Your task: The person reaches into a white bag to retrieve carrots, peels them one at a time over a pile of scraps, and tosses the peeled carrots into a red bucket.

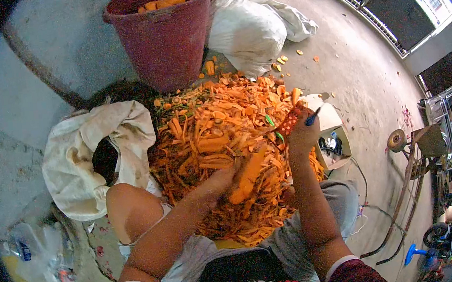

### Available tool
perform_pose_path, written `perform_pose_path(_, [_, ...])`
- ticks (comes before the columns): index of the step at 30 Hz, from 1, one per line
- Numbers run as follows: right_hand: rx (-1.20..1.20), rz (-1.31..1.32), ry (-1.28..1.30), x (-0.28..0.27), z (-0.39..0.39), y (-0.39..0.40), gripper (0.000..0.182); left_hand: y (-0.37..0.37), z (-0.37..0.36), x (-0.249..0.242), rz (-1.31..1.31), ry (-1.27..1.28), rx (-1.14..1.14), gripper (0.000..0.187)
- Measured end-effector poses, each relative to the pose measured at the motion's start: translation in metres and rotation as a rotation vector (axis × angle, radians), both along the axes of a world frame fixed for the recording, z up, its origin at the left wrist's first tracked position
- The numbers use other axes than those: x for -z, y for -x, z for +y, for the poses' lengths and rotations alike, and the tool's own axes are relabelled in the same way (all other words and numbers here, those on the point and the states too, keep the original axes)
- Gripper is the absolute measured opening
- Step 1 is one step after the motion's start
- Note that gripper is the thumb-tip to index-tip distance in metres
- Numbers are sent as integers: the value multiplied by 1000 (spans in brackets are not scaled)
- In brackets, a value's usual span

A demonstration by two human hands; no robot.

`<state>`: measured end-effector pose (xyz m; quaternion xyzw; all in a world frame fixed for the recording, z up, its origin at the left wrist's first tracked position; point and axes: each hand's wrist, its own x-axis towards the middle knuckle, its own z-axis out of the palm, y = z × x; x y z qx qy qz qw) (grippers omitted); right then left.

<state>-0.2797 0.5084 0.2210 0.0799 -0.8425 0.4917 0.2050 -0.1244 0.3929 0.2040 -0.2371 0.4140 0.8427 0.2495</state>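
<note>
A large orange carrot point(248, 177) lies tilted in my left hand point(224, 184), whose fingers are wrapped round it. My right hand point(303, 128) is closed on a tool with a red, white-dotted part point(289, 122) and a dark blue end; its working end is hard to make out. Both hands are above a big heap of orange peelings and carrot pieces point(217, 114) between my legs. The right hand is over the right side of the heap, apart from the carrot.
Behind the heap stand a dark red bucket point(164, 48) with carrots inside and white sacks point(248, 34). An open white sack point(64, 174) is at the left, near a plastic bag point(43, 259). At the right are a small box point(337, 148), a cable and a hand cart point(402, 188).
</note>
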Motion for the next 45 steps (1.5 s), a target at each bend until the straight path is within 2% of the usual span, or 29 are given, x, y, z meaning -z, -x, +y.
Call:
perform_pose_path(1, [-54,39,116,6,0,3,23,-3,-1,-9,10,-125,-67,50])
perform_pose_path(2, [-111,77,230,10,1,5,22,-2,-3,-18,-65,-118,-71,50])
perform_pose_path(5, [-325,-437,226,-36,-23,-49,17,3,-8,-27,-173,-108,-143,48])
perform_pose_path(7, [-440,-420,220,-21,-31,-72,15,5,-7,-17,-84,-123,-266,46])
perform_pose_path(10, [-431,-264,93,-34,-38,-98,14,1,-7,-46,-156,-127,-261,44])
perform_pose_path(13, [-362,-154,0,-24,-38,-91,16,7,-11,14,-63,-385,-98,40])
perform_pose_path(16, [-252,-239,121,-27,-35,-68,18,3,2,59,124,-215,-6,38])
perform_pose_path(18, [-100,-79,-69,-31,-16,-31,20,-3,10,81,244,-99,57,36])
perform_pose_path(19, [-50,-7,-1,-15,-6,-11,19,-5,10,58,140,-164,53,37])
perform_pose_path(20, [72,-74,-111,-10,2,0,18,-7,9,34,32,-226,42,37])
perform_pose_path(23, [-79,-65,110,-17,-6,-11,18,-3,-1,-11,-69,-159,-107,37])
perform_pose_path(24, [-178,-24,44,-19,-10,-23,19,-2,-3,-19,-104,-137,-162,37])
perform_pose_path(26, [-427,-485,558,-32,-29,-58,19,-1,-7,-26,-177,-84,-265,38])
perform_pose_path(28, [-435,-185,125,-37,-35,-85,14,6,-10,2,-80,-167,-179,38])
perform_pose_path(31, [-471,-151,58,-23,-39,-96,17,6,-8,21,-45,-293,-147,38])
perform_pose_path(34, [-389,-163,-44,-33,-38,-94,18,5,-8,16,-79,-268,-153,37])
perform_pose_path(35, [-366,-139,-38,-32,-36,-89,17,5,-8,14,-91,-236,-152,36])
perform_pose_path(38, [-247,-79,9,-34,-28,-56,17,4,-3,26,147,79,-4,35])
perform_pose_path(39, [-170,-69,47,-39,-22,-38,17,0,-1,16,61,19,-31,35])
perform_pose_path(41, [-5,43,-126,-13,4,-2,16,-9,1,-14,-114,-94,-75,35])
perform_pose_path(44, [-200,112,84,-23,-3,-13,16,-5,-7,-13,-109,-236,-178,36])
perform_pose_path(45, [-292,-40,211,-24,-9,-24,15,-3,-7,-19,-151,-169,-210,36])
